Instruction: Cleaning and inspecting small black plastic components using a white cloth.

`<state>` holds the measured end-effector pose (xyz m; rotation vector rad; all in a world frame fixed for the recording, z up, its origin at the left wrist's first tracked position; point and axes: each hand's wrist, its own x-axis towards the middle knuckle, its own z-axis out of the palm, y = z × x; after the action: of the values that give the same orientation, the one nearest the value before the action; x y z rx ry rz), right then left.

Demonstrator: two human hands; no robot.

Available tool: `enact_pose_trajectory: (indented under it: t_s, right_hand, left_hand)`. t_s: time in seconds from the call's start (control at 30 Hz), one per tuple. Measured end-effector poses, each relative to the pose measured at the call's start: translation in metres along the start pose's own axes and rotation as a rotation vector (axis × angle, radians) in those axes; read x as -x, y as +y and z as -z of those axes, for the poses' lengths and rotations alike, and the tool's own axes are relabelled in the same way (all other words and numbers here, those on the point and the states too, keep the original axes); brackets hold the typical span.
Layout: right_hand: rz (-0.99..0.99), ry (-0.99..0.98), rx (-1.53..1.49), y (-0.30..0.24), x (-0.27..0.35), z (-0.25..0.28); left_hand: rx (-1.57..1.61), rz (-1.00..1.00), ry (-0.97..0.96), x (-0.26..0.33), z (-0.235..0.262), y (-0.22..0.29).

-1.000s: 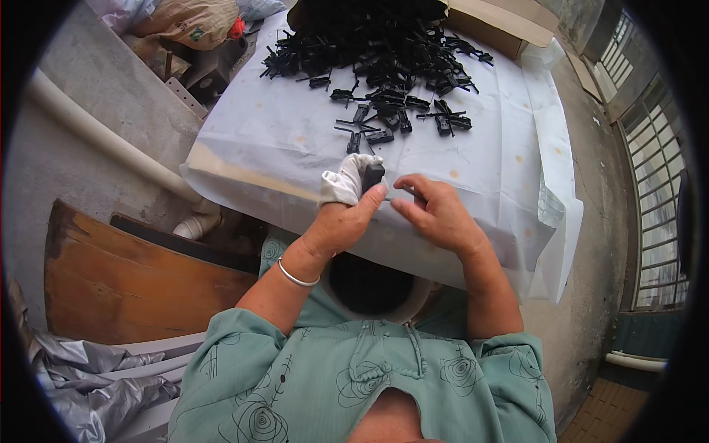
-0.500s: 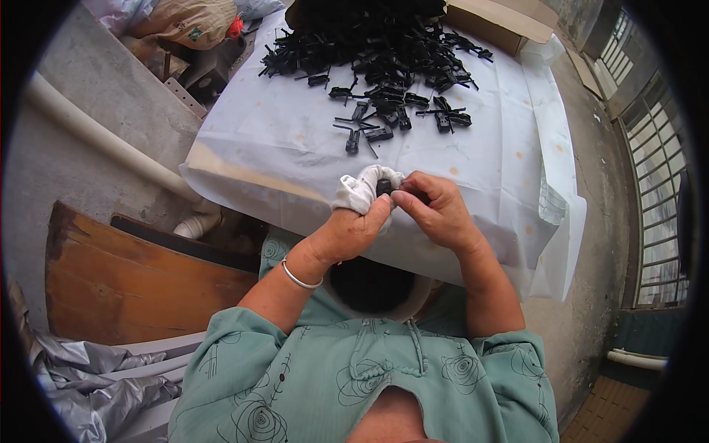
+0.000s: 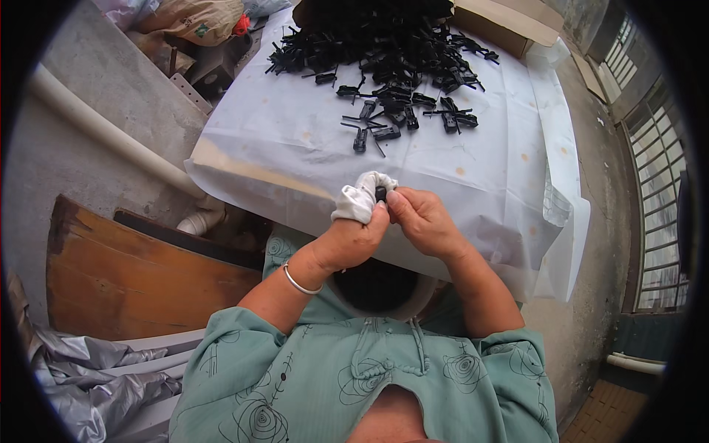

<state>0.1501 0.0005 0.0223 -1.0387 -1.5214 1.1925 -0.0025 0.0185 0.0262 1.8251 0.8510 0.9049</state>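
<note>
My left hand [image 3: 347, 242] is closed, its fingers covered by a bunched white cloth [image 3: 356, 203]. Between its thumb and the cloth sits a small black plastic part [image 3: 381, 193], mostly hidden. My right hand [image 3: 430, 224] pinches at the right side of that part, thumb and forefinger together; whatever lies between those fingertips is too small to make out. Both hands are held over the near edge of the table [image 3: 443, 177]. Beyond them, a heap of similar black plastic parts [image 3: 391, 66] with thin projecting strips spreads over the white plastic sheet.
Below my hands, a bucket with a pale rim [image 3: 426, 295] and dark inside stands at my lap. A cardboard box [image 3: 506, 26] lies at the table's far right. Left are a white pipe [image 3: 111, 129], a brown wooden board [image 3: 148, 277] and stuffed bags [image 3: 188, 22].
My right fingers have shifted slightly down and left, close against the black part. The left hand keeps its hold with the cloth. The whole view has moved a little.
</note>
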Motion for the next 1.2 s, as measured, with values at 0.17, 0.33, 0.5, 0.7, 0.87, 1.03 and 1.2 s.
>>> enact_pose_trajectory:
  t_s: [0.17, 0.33, 0.5, 0.7, 0.87, 1.03, 1.2]
  right_hand:
    - [0.057, -0.026, -0.026, 0.003, -0.002, 0.003]
    - [0.152, 0.079, 0.226, 0.017, 0.001, -0.011]
    - [0.044, -0.063, 0.112, 0.015, 0.003, -0.003]
    - [-0.114, -0.181, 0.181, -0.004, 0.001, 0.034]
    - [-0.036, -0.051, 0.422, 0.004, -0.005, 0.026]
    - [0.262, 0.179, 0.527, 0.009, -0.005, 0.023]
    - [0.414, 0.183, 0.578, 0.005, -0.002, 0.020]
  left_hand:
    - [0.043, 0.000, -0.013, -0.005, -0.002, 0.010]
    - [-0.306, -0.203, 0.028, 0.000, -0.001, 0.003]
    - [-0.295, -0.133, 0.037, 0.011, 0.000, 0.011]
    - [-0.455, 0.101, -0.218, -0.018, 0.046, 0.014]
    - [-0.940, -0.160, 0.166, -0.076, 0.040, -0.037]
    - [-0.812, -0.208, 0.331, -0.069, 0.027, -0.052]
    - [-0.218, 0.046, 0.216, -0.041, 0.018, -0.006]
